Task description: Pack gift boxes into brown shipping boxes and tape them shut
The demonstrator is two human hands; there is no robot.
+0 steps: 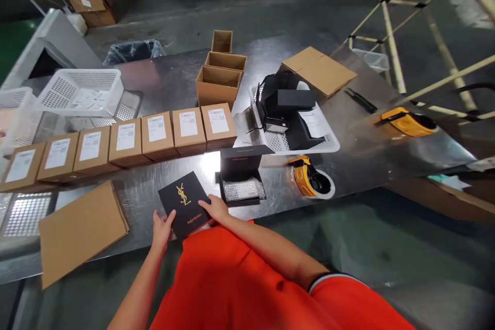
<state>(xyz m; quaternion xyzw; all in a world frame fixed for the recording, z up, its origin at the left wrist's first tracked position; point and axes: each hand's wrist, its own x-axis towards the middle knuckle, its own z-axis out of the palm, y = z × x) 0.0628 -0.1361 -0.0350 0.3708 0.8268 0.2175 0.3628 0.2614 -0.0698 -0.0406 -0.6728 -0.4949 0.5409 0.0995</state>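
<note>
Between my two hands is a flat black card-like box or sleeve (184,201) with gold YSL lettering and small orange print. My left hand (162,229) grips its lower left edge, thumb on top. On its right edge my right hand (214,209) presses with the thumb, the other fingers hidden beneath. Just right of it stands an open black gift box (240,162), lid raised, with a bubble-wrapped item (243,190) lying inside. A yellow tape dispenser (305,178) sits further right near the table edge.
Labelled cartons (126,138) form a row at left, with open cartons (218,82) behind. Flat cardboard (81,229) overhangs the front edge. A white basket (330,139) holds black packaging. Beyond lie cardboard sheets (319,72), a black cutter-like tool (360,100) and another tape dispenser (410,122).
</note>
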